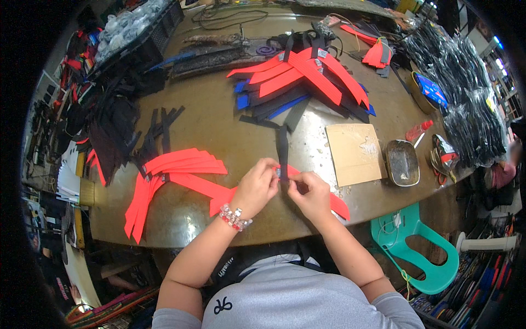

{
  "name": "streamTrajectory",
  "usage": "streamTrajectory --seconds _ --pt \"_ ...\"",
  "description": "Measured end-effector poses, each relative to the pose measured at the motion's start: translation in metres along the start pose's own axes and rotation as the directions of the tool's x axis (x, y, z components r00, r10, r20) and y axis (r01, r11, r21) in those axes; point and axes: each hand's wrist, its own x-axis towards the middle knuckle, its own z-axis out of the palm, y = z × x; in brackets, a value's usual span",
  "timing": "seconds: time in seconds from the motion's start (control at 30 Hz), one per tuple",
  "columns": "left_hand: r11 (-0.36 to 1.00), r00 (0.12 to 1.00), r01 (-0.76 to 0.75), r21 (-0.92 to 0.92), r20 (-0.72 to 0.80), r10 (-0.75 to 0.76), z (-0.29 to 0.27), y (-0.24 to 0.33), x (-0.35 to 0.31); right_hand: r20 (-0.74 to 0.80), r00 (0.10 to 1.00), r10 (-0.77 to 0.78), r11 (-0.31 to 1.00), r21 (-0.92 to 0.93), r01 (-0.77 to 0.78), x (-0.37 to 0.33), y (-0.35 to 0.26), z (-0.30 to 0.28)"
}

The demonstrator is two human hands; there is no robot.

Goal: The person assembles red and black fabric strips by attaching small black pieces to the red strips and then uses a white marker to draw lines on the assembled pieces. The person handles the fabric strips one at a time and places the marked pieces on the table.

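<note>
Close to the table's front edge, both hands are on one piece of orange-red strap [339, 207] joined to a black strap [282, 148] that runs away from me. My left hand [257, 189], with beaded bracelets on its wrist, pinches the piece beside a small grey label at the joint. From the other side, my right hand [310, 196] grips it with thumb and forefinger together. Part of the orange strap is hidden under my hands. Left of them lies a fanned bundle of orange straps [186, 160] with black ends, one strap reaching toward my left wrist.
A pile of orange, black and blue straps [301, 77] lies farther back. To the right are a cardboard sheet [355, 153], a metal tray [402, 163], a red-capped bottle [419, 130] and plastic-wrapped black bundles [460, 82]. A green plastic chair [433, 241] stands by the front right edge.
</note>
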Motion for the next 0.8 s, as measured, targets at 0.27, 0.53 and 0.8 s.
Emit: streamTrajectory --seconds 0.27,0.53,0.8 --pt "0.977 0.875 0.075 -0.202 0.482 0.032 -0.037 -0.004 0.015 -0.200 0.903 0.380 0.891 0.340 -0.300 0.029 0.022 -0.167" --pt "0.923 0.781 -0.374 0.093 0.569 0.259 -0.005 0.028 0.064 -0.157 0.803 0.575 0.776 -0.205 -0.597 0.062 0.131 -0.338" --pt "0.890 0.946 -0.311 -0.333 -0.023 0.323 -0.059 -0.002 0.076 -0.273 0.870 0.410 0.906 0.013 -0.423 0.071 0.116 -0.331"
